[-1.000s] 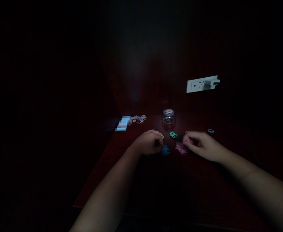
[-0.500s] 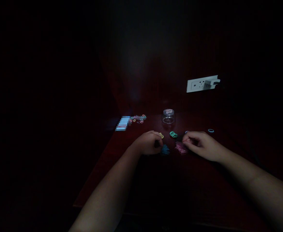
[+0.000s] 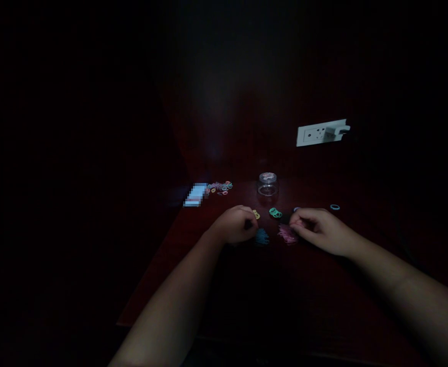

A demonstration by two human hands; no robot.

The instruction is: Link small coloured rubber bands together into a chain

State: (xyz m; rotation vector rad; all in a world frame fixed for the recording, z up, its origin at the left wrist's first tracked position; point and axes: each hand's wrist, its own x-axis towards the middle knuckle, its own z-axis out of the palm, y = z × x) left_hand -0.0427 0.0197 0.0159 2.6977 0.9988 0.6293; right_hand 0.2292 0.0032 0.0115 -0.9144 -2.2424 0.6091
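A bright, blurry block [image 3: 196,194] lies on the dark red table [image 3: 243,198], beside a mixed heap of little rings [image 3: 220,186]. Next is the person's left hand [image 3: 236,225], curled up, with yellow rings [image 3: 256,214] and a blue pile [image 3: 262,236] by its fingers. A clear jar [image 3: 267,185] stands behind green rings [image 3: 275,213]. A pink pile [image 3: 286,235] sits by the right hand [image 3: 321,230], which is bent and apart from the left. It's too dark to tell if either hand holds anything. One pale blue ring [image 3: 334,207] lies farther right
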